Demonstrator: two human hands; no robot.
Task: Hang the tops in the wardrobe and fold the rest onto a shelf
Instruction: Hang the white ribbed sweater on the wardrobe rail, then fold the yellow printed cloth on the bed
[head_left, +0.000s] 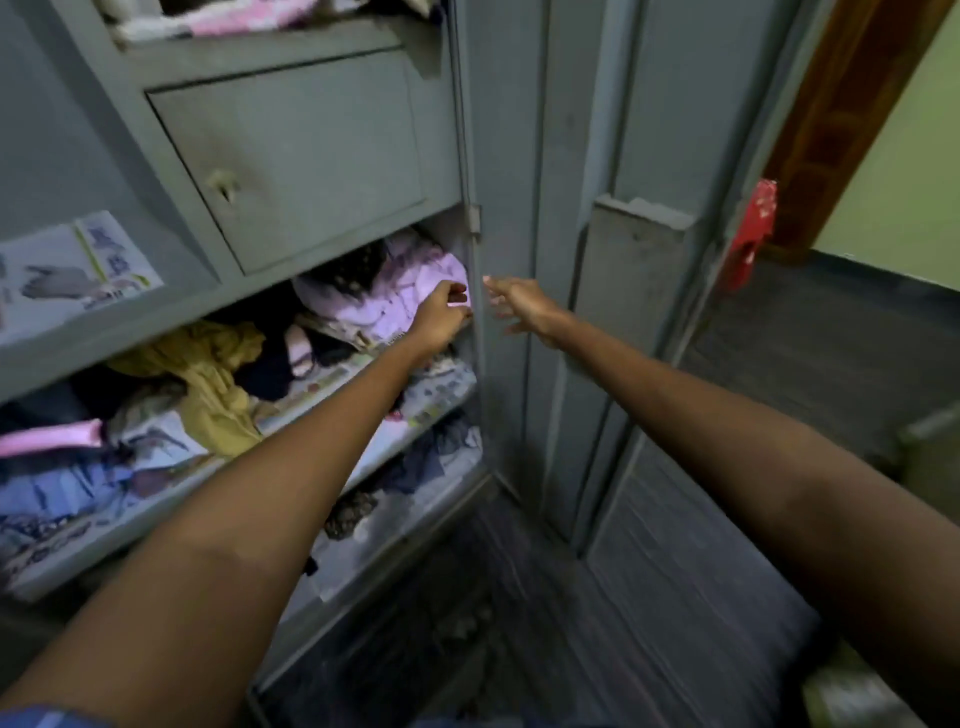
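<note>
Lilac garment (395, 296): bunched at the right end of the wardrobe's middle shelf (332, 387), close against the right side wall, lying over other crumpled clothes.
Left grip (441, 317): reaching into that shelf, fingers curled and pinching the right edge of the lilac garment — grasping it.
Right grip (514, 304): outside the shelf, just beside the wardrobe's front edge, fingers spread and straight, released, holding nothing; it hangs in front of the open grey door (587, 260).
Mustard cloth (208, 384): loose heap left of the lilac garment on the same shelf, spilling toward the front lip.
Dark clothes (270, 364): between the mustard cloth and the lilac garment, too shadowed to tell apart.
Pink fold (52, 436): at the far left of the shelf, above blue patterned fabric (67, 488).
Lower shelf (410, 457): dark blue and patterned pieces in a jumble.
Locker drawer (291, 156): shut grey panel with a keyhole, directly above the middle shelf.
Top shelf: pink and white cloth (234, 18) — only its edge shows.
Red item (750, 234): hanging at the door's outer edge, by a wooden door frame (841, 119).
</note>
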